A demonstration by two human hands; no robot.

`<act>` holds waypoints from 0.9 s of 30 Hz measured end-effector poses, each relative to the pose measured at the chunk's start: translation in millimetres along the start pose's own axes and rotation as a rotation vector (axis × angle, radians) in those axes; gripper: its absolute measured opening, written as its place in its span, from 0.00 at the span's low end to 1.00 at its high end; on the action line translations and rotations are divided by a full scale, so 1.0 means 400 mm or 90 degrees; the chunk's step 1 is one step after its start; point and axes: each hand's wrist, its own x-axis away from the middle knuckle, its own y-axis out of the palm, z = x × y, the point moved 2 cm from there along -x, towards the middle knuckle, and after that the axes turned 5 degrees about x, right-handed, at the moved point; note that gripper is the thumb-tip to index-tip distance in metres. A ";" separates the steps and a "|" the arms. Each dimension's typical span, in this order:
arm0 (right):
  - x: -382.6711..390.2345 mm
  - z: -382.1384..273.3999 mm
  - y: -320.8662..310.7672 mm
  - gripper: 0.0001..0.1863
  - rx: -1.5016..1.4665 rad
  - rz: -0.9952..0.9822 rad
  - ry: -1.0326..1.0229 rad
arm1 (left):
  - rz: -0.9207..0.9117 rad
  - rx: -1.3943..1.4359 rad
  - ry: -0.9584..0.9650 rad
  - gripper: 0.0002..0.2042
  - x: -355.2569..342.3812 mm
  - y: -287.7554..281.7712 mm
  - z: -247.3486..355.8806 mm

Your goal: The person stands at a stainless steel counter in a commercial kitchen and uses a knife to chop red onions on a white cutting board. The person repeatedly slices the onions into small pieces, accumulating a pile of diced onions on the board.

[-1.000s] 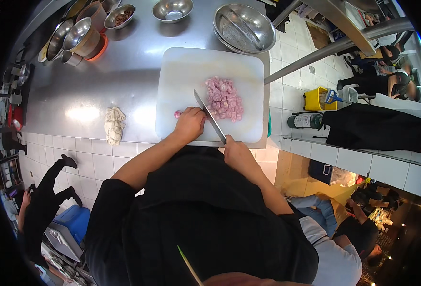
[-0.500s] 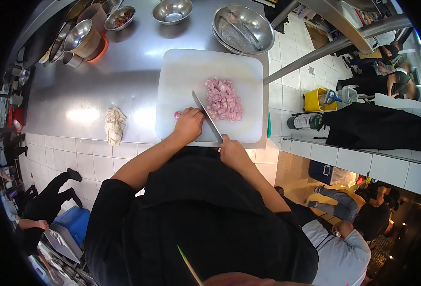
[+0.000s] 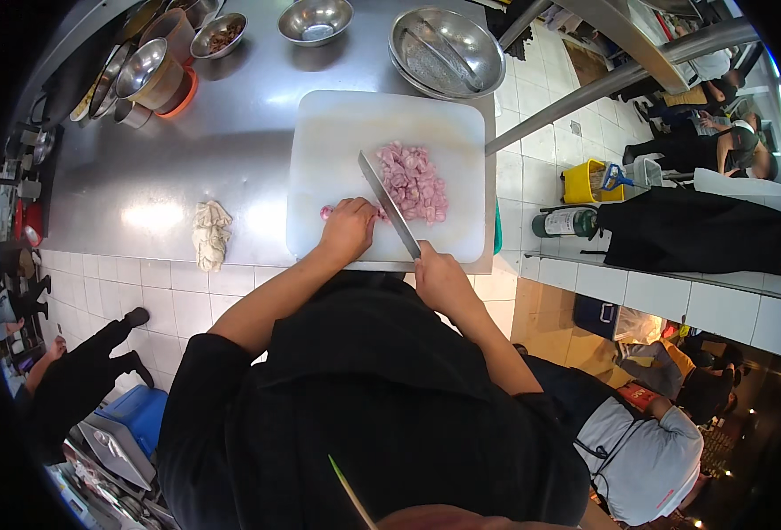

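Note:
A white cutting board (image 3: 329, 132) lies at the near edge of the steel counter, with a heap of chopped pink shallots (image 3: 415, 184) right of its middle. My left hand (image 3: 348, 231) is closed, fingers curled down on the board over a shallot that is mostly hidden; a pink bit peeks out by the fingertips. Left of that hand sits another small pink shallot piece (image 3: 325, 212). My right hand (image 3: 441, 276) grips the handle of a kitchen knife (image 3: 389, 203). Its blade slants up and left, between my left fingertips and the heap.
A crumpled cloth (image 3: 211, 235) lies on the counter (image 3: 143, 177) to the left. At the back stand a steel bowl (image 3: 314, 21), a bowl of brown pieces (image 3: 223, 37), stacked containers (image 3: 154, 72) and a strainer with tongs (image 3: 448, 53). A metal pole (image 3: 576, 102) slants at right. Other people are around.
My right hand and the knife have shifted slightly right, so the blade stands a little apart from my left fingertips. The left hand stays nearly in place. People in the background have moved.

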 end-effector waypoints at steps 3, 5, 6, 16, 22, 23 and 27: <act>-0.023 0.035 0.055 0.09 0.048 -0.041 0.014 | -0.005 -0.020 -0.021 0.04 -0.001 0.006 -0.001; -0.024 0.045 0.063 0.09 0.041 -0.043 0.015 | -0.006 -0.022 -0.018 0.04 -0.001 0.009 0.000; -0.026 0.043 0.062 0.09 0.038 -0.044 0.014 | -0.006 -0.024 -0.017 0.04 -0.002 0.009 0.000; -0.020 0.015 -0.014 0.09 -0.004 -0.033 0.017 | 0.085 0.059 -0.080 0.08 -0.014 -0.128 0.023; -0.019 0.059 0.028 0.12 -0.030 -0.106 0.003 | -0.020 0.087 -0.250 0.15 0.045 -0.240 -0.046; -0.019 0.069 0.021 0.12 -0.039 -0.106 0.013 | -0.017 0.100 -0.220 0.15 0.053 -0.236 -0.047; -0.033 0.096 0.007 0.13 -0.024 -0.029 0.061 | -0.013 0.139 -0.177 0.11 0.054 -0.172 -0.052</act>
